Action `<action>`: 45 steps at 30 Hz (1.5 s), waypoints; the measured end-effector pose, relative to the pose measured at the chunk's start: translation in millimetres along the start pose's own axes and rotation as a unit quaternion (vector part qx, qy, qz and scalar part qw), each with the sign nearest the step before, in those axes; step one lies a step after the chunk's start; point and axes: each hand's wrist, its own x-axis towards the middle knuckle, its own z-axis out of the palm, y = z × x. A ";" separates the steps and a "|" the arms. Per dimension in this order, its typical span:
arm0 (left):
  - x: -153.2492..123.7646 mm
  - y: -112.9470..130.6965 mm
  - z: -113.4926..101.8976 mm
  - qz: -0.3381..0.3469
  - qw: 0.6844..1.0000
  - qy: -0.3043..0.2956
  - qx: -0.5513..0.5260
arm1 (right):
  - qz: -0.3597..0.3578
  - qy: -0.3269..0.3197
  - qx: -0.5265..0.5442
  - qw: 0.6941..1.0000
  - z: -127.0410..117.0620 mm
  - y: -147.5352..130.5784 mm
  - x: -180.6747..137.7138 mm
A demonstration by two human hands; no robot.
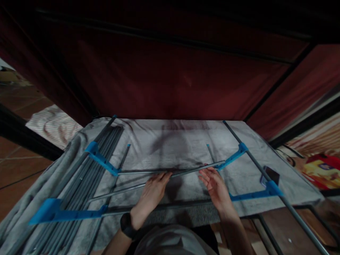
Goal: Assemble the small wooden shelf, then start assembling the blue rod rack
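A loose thin grey metal tube slants across the middle of a partly assembled frame of grey tubes and blue plastic brackets. My left hand is closed around it near its middle. Close to the tube's right end, my right hand has its fingers apart and the palm partly turned up; whether it touches the tube I cannot tell. That end lies by the upper right blue bracket. A fixed crossbar runs from the upper left blue bracket behind my hands. Nearer me are the lower left bracket and lower right bracket.
Several grey tubes lie bundled at the left on the grey blanket. A phone rests beside the right side tube. Behind stands a dark red panel. A red and yellow package is at far right.
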 end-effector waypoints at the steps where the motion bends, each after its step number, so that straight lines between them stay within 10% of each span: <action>1: -1.6 -3.9 3.7 0.003 1.000 -0.006 -0.003 | 0.000 0.004 0.002 1.000 -1.6 0.7 1.3; 28: -41.2 -101.6 18.0 -0.092 0.995 0.028 -0.010 | -0.054 0.103 0.011 0.993 -52.0 22.6 32.2; 45: -51.7 -116.9 18.6 -0.119 0.992 0.045 -0.015 | -0.041 0.139 0.036 0.989 -72.0 28.0 43.3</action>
